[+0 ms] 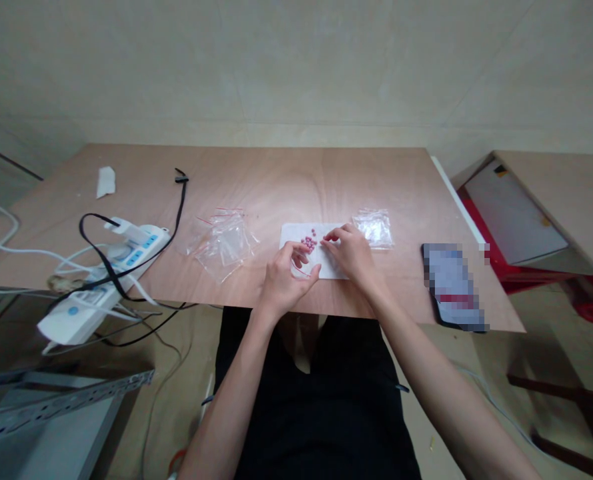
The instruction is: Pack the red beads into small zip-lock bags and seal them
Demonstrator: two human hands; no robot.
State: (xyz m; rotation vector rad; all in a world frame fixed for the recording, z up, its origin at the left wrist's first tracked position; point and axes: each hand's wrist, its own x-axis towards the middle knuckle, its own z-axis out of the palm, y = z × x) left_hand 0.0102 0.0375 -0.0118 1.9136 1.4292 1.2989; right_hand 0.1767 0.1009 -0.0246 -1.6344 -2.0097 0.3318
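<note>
Several small pink beads (308,243) lie loose on a white sheet of paper (337,269) near the table's front edge. My left hand (287,272) is curved at the sheet's left side, thumb and fingers around a small clear zip bag (300,271); its red strip shows between them, and the rest is mostly hidden. On the right side, my right hand (349,248) reaches over the paper with its fingertips pinched together at a pink bead, just right of the pile.
Loose clear zip bags (226,243) lie to the left, and a stack of clear bags (374,229) to the right. A phone (454,287) rests near the right front edge. At left are a power strip (109,283), tangled cables and a white scrap (106,182).
</note>
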